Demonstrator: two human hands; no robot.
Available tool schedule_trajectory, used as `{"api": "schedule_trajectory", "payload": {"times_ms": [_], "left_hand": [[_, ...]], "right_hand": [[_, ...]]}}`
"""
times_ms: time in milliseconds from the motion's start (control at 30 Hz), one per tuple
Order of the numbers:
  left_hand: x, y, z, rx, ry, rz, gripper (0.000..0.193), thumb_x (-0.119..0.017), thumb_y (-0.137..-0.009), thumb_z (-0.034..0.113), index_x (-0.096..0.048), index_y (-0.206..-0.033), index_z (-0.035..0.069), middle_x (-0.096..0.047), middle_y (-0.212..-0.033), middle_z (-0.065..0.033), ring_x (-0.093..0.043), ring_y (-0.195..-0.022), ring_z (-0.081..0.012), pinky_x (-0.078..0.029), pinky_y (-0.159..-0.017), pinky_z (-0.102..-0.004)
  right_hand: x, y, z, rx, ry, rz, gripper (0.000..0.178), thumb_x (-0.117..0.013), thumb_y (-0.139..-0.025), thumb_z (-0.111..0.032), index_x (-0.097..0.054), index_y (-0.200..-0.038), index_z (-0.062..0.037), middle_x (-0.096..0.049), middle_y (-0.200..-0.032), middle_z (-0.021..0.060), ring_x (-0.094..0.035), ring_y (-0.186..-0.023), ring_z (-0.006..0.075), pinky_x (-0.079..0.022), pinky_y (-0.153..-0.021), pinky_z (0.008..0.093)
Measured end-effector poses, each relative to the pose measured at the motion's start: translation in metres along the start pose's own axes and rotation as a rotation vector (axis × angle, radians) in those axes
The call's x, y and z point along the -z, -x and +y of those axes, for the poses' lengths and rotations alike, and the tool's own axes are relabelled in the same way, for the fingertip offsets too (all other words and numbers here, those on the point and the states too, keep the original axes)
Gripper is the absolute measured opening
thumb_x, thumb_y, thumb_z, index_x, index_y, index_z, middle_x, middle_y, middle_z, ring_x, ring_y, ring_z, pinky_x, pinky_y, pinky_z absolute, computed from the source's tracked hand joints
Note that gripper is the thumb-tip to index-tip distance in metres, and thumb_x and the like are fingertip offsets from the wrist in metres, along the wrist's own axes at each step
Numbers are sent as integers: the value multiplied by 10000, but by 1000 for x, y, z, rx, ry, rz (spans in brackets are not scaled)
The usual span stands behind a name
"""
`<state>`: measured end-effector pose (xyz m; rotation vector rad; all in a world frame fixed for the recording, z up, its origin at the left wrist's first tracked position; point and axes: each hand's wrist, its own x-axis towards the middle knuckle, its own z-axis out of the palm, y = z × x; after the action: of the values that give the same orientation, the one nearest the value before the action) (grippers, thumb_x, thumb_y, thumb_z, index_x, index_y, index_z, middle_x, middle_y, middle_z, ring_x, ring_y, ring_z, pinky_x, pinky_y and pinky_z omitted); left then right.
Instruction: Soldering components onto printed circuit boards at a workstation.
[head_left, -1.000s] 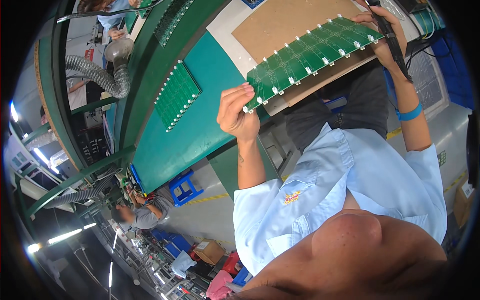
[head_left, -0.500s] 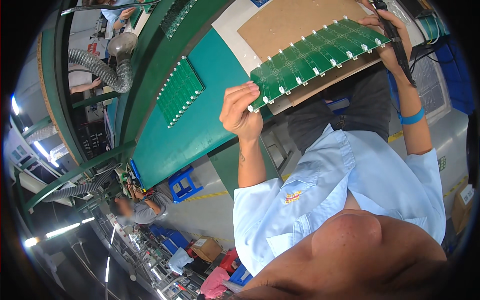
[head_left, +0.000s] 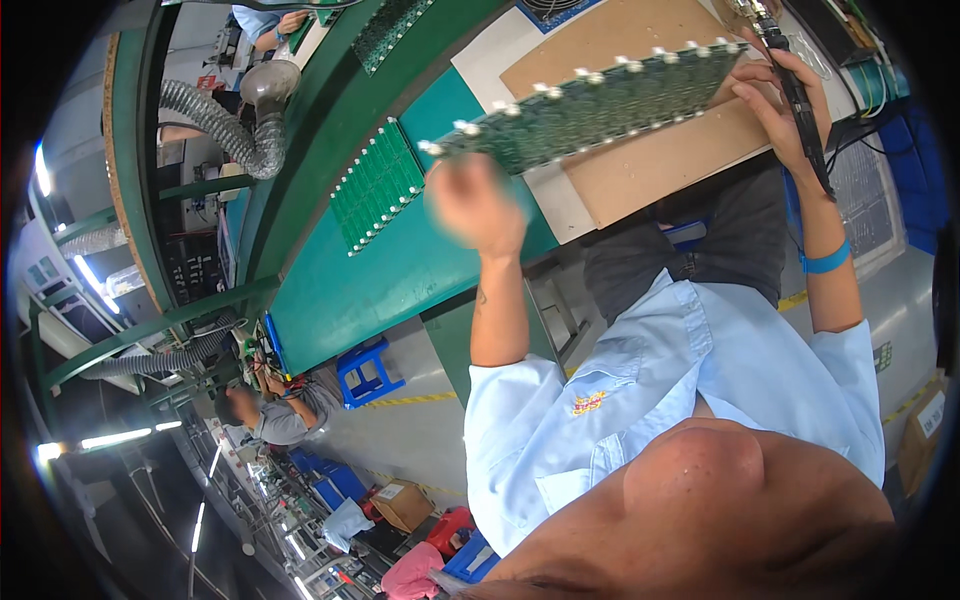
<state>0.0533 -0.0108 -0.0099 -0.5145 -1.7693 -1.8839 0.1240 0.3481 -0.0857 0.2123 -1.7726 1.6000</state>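
Observation:
A long green circuit board [head_left: 600, 110] with small white connectors along its edges is held up, tilted, over the bench. At its left end my left hand [head_left: 478, 208] is closed on it, the fingers smeared by motion. My right hand [head_left: 790, 115] grips the board's right end. That same hand also holds a slim black tool [head_left: 797, 100] that looks like a soldering iron, lying across the fingers. Below the board is a brown sheet [head_left: 670, 170] on a white surface. To the left, another green circuit board [head_left: 378, 190] lies on the green bench mat [head_left: 330, 290].
A green metal frame [head_left: 290, 180] and a ribbed fume hose [head_left: 225, 125] stand beyond the bench on the left. A blue stool [head_left: 368, 373] is on the floor. Another person [head_left: 290, 410] sits farther off. Cables [head_left: 868, 95] run at the right.
The held board has tipped so its face is now steeply angled and darker, and its left end has moved left. My left hand moved with it. More of the brown sheet shows.

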Motion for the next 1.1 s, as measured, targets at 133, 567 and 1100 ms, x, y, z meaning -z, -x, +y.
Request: {"api": "schedule_trajectory", "payload": {"times_ms": [133, 567, 1100], "left_hand": [[45, -28, 4, 21, -112, 84, 109, -634, -1081, 116, -568, -1139, 51, -655, -1021, -13, -603, -894, -85, -502, -841, -243], [309, -181, -92, 515, -88, 487, 217, -547, -1133, 212, -598, -1245, 33, -723, -1137, -126, -730, -1005, -241, -622, -840, -372], [381, -321, -184, 1076, -301, 351, 298, -537, -1099, 239, -639, -1295, 39, -714, -1226, -167, -699, -1098, -325, -543, -941, -537]], "right_hand": [[-2, -3, -7, 18, 17, 30, 559, -703, -936, 126, -469, -1415, -41, -730, -1136, 239, -648, -1311, 382, -536, -1054, 436], [0, -9, -12, 102, 172, 36, 534, -791, -909, 44, -558, -1382, -39, -774, -979, 126, -758, -946, 208, -565, -937, 309], [0, -1, -19, -39, 196, 34, 516, -758, -928, 69, -539, -1383, -37, -762, -1016, 179, -704, -1227, 359, -566, -977, 382]]}}
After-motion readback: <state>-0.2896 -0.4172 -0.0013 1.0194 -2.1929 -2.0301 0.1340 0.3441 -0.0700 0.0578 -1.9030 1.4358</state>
